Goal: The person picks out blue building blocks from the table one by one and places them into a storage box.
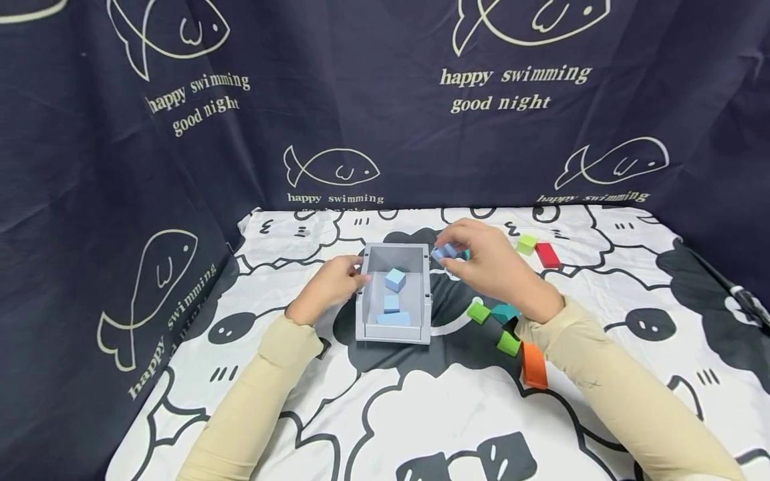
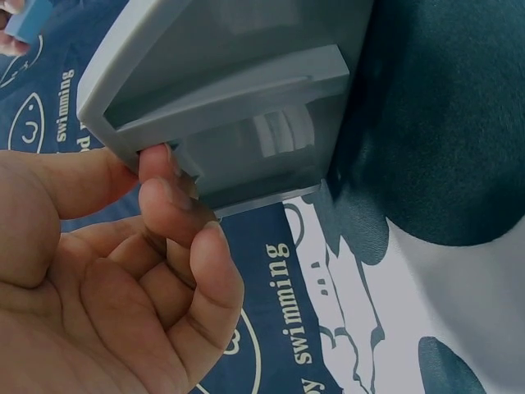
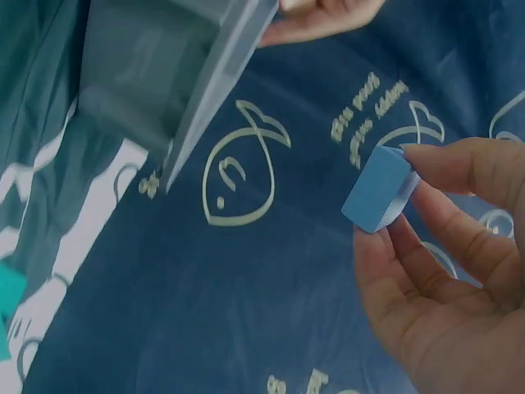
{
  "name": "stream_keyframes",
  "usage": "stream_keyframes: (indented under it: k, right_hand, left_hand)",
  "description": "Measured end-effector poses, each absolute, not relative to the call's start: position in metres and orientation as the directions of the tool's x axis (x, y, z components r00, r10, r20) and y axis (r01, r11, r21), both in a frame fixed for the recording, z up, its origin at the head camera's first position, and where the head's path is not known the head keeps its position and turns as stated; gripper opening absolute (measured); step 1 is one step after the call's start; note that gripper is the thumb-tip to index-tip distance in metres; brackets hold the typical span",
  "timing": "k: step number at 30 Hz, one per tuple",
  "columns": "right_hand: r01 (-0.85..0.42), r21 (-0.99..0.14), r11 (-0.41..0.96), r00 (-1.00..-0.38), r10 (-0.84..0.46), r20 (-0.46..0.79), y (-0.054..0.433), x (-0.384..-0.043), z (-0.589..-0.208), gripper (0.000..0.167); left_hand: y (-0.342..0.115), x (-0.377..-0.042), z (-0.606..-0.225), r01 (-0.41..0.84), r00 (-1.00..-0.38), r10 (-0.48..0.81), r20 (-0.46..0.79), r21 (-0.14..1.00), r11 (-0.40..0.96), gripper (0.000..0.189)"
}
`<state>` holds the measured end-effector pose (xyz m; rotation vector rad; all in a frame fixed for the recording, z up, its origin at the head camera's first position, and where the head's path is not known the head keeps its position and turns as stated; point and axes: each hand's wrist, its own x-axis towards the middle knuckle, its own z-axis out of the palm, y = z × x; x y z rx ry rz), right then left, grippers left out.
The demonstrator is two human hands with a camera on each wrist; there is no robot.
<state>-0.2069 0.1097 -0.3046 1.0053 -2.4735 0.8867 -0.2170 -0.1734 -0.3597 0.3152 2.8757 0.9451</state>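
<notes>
A grey box (image 1: 394,332) with several light blue blocks inside, among them a cube (image 1: 395,279), stands on the patterned cloth. At its left side my left hand (image 1: 329,286) pinches the wall's edge between thumb and fingers, as the left wrist view shows closely with the box wall (image 2: 238,148). Just beyond the box's right rim, my right hand (image 1: 490,260) holds a light blue block (image 3: 379,189) up between thumb and fingertips.
Right of the box lie green blocks (image 1: 478,312), a teal block (image 1: 504,312) and an orange block (image 1: 534,366). Farther back are a lime block (image 1: 526,244) and a red block (image 1: 548,255). A dark fish-print curtain (image 1: 409,120) hangs behind.
</notes>
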Motion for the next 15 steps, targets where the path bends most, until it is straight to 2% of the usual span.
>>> stream_keyframes:
  k: [5, 10, 15]
  right_hand:
    - [-0.753, -0.404, 0.519, -0.658, -0.588, 0.471, 0.087, -0.205, -0.314, 0.016]
    - [-0.771, -0.371, 0.518, -0.636, -0.657, 0.405, 0.066, -0.204, -0.324, 0.016]
    - [-0.775, -0.384, 0.502, -0.624, -0.708, 0.331, 0.049, -0.204, -0.337, 0.016]
  left_hand:
    - [-0.173, -0.216, -0.359, 0.153, -0.974, 0.223, -0.042, 0.603, 0.783, 0.049]
    - [-0.173, -0.217, -0.359, 0.136, -0.975, 0.214, -0.057, 0.607, 0.783, 0.051]
    - [-0.174, -0.218, -0.36, 0.134, -0.974, 0.216, -0.061, 0.615, 0.777, 0.052]
